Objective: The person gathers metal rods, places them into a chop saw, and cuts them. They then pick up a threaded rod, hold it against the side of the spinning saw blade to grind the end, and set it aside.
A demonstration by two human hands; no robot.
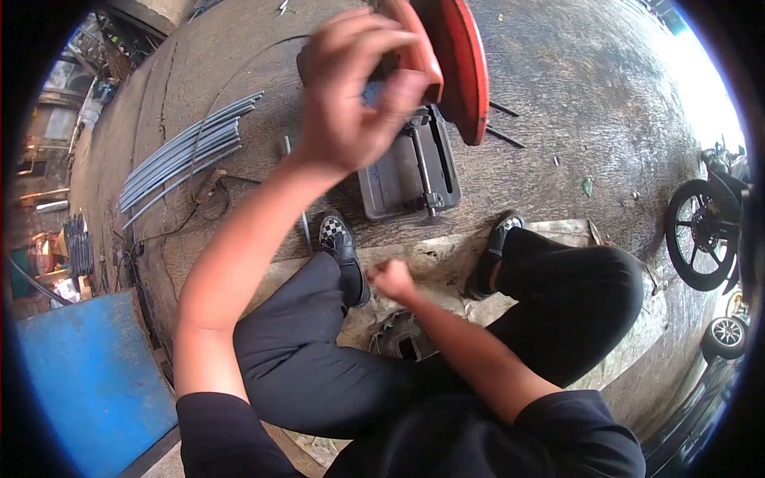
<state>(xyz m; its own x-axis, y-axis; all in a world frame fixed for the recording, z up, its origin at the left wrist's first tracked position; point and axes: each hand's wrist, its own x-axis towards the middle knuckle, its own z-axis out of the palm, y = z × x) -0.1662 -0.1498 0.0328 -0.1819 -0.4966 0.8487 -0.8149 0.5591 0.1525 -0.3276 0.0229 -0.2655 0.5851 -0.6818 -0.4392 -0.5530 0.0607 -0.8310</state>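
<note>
A worn, grooved floor (558, 103) is extending beneath the work area, and a pale sheet (637, 319) is covering part of it near the feet. A cut-off saw (462, 72) is standing ahead of the person, its red guard rising over a grey, tray-like base (378, 187). The base is resting on the floor and is containing a clamp screw (420, 163) (a long rod running along its recess). The left hand (358, 95) is hanging raised beside the red guard, its fingers loosely bent and spread; it is showing as released, although blur is obscuring whether the fingertips are touching the saw. The right hand (390, 280) is forming a clenched fist above the sheet, near the left shoe (336, 235); its interior is not showing. A dark mask (390, 338) with a rectangular window is lying between the legs. Metal rods (187, 151) are lying in a bundle left of the saw, and a blue panel (88, 382) is occupying the lower left corner.
</note>
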